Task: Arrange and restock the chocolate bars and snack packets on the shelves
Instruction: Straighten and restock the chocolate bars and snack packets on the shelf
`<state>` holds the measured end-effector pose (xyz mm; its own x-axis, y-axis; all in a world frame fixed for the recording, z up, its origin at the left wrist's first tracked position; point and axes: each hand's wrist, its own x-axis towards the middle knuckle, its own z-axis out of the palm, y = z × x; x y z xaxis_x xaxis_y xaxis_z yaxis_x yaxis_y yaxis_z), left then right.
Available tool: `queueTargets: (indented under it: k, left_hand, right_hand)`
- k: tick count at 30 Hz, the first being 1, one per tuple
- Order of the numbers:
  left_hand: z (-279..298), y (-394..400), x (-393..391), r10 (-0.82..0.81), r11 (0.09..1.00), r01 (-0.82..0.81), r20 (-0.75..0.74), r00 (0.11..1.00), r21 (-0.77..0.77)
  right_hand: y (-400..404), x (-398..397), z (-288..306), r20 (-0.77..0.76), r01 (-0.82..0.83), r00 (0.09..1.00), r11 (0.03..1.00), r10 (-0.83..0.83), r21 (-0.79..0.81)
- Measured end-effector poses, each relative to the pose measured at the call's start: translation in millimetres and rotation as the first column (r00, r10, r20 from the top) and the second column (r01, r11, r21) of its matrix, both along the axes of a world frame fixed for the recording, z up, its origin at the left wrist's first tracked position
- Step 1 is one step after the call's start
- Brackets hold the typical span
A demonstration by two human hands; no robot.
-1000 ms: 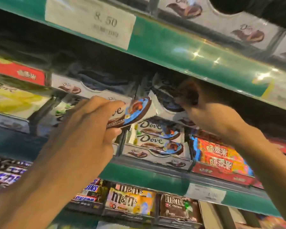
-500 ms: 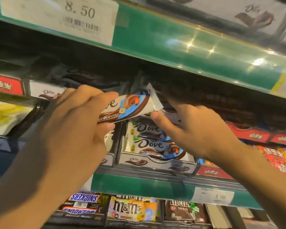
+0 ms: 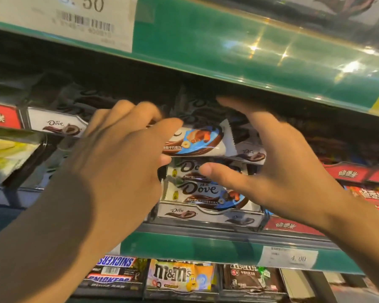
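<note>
My left hand [image 3: 118, 154] grips a white, blue and brown Dove chocolate bar [image 3: 202, 141] by its left end and holds it level above a Dove display box [image 3: 208, 215]. Two more Dove bars [image 3: 197, 189] lie stacked in that box. My right hand [image 3: 271, 162] is spread open just right of the held bar, fingers reaching up into the dark shelf and thumb pointing left over the stacked bars. It holds nothing. Another Dove box [image 3: 55, 124] stands to the left.
A green shelf edge [image 3: 228, 49] with a price label [image 3: 74, 18] hangs close overhead. Red snack boxes [image 3: 346, 173] stand to the right, yellow packets [image 3: 7, 154] to the left. Below are Snickers [image 3: 114, 270] and M&M's packets [image 3: 177, 276].
My right hand has let go of the bar's right end and opened beside it. The left hand with the bar has moved right and down toward the box. The camera came closer.
</note>
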<state>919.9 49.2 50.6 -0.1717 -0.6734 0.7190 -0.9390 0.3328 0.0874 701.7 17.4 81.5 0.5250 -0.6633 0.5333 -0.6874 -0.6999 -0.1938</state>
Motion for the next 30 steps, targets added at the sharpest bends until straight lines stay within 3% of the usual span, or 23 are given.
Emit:
queueTargets:
  k: [5, 13, 18, 21, 26, 30]
  left_hand:
    - [3.2, -1.7, -14.5, -0.109, 0.994, 0.109, 0.007, 0.994, 0.006]
    - [3.5, -6.9, -28.2, -0.143, 0.989, 0.138, -0.104, 0.984, -0.050]
    - [0.8, -4.3, -27.9, 0.014, 0.997, -0.033, -0.259, 0.966, -0.071]
    - [-7.5, -3.7, -25.4, 0.052, 0.996, -0.068, -0.236, 0.970, -0.059]
    - [-10.6, -6.5, -22.8, 0.070, 0.994, -0.088, -0.243, 0.967, -0.062]
    - [-10.2, -9.0, -20.9, 0.068, 0.993, -0.091, -0.251, 0.965, -0.079]
  right_hand:
    - [1.3, -4.5, 2.1, -0.063, -0.087, 0.995, 0.975, 0.076, -0.206]
    - [-8.8, -12.8, 1.4, -0.097, -0.093, 0.993, 0.973, 0.074, -0.210]
    - [-12.0, -16.6, 5.5, 0.021, 0.109, 0.994, 0.980, -0.107, -0.168]
    - [-14.9, -15.4, 2.4, 0.014, 0.220, 0.975, 0.972, -0.220, -0.087]
    - [-7.4, 0.2, -12.2, -0.018, 0.301, 0.947, 0.908, -0.320, -0.293]
    - [11.0, 16.2, -28.7, -0.158, 0.324, 0.913, 0.904, -0.376, -0.280]
